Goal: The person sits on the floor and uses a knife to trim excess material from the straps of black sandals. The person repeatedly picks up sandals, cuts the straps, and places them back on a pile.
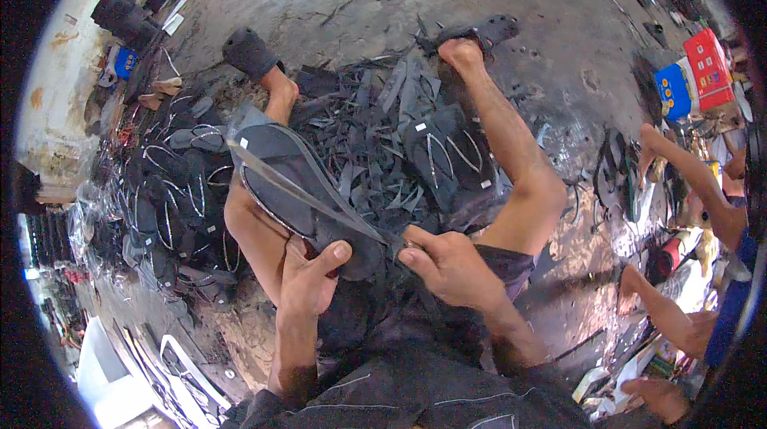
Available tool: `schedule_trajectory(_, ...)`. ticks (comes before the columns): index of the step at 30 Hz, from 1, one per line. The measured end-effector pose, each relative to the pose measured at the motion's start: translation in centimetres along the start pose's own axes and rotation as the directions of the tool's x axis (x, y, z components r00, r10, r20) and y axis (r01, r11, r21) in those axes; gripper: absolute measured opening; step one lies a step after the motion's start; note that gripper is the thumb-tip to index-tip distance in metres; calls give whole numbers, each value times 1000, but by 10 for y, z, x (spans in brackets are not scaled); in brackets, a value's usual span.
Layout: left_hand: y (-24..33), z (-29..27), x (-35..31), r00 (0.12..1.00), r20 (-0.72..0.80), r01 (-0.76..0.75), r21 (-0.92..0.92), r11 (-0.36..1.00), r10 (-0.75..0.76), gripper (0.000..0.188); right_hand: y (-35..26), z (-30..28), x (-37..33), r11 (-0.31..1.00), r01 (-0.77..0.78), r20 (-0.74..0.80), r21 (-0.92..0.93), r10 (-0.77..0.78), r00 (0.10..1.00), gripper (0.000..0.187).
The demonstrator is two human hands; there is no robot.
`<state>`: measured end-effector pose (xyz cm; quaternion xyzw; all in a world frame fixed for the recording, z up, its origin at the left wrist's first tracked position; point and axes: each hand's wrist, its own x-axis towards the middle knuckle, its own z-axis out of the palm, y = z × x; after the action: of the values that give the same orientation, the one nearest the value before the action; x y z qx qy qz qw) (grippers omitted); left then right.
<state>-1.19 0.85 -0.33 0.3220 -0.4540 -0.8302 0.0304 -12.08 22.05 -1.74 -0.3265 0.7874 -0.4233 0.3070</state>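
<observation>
My left hand [313, 273] grips a black sandal [288, 169] by one end, thumb on top, over my lap. The sandal has a thin glittery strap and a small white sticker near its far end. A long narrow grey strip [315, 193] runs across it toward my right hand [451, 265]. That hand is closed beside the sandal's near end, thumb and forefinger pinched together; what they hold is mostly hidden. Between my legs lies a heap of dark cut scraps [375, 133]. On its right side rests a pair of black sandals [447, 153] with glittery straps.
A large pile of black sandals [172, 205] lies to my left. A white plastic chair [112, 381] stands at the lower left. Another person's legs and arm [679, 317] are close on my right, near a red and blue box [707, 69]. My clog-shod feet flank the scraps.
</observation>
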Motion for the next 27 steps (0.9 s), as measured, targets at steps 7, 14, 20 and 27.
schedule_trajectory(7, 13, 14, -11, 986, -79, -148, -53, 988, 144, 45, 9, 27, 59, 938, 13, -295, 347, 96, 951, 26)
schedule_trajectory(14, -10, -4, 1, 922, -327, -258, -125, 958, 205, 29, 18, 62, -38, 975, -73, 54, 210, 62, 997, 24)
schedule_trajectory(20, 2, 17, -11, 909, -386, -178, -17, 984, 158, 42, 13, 70, 56, 996, 79, -310, -40, -88, 947, 30)
schedule_trajectory(27, -24, -13, -19, 965, -254, -26, 154, 988, 65, 68, 31, -11, 187, 963, 202, -459, 180, -99, 883, 42)
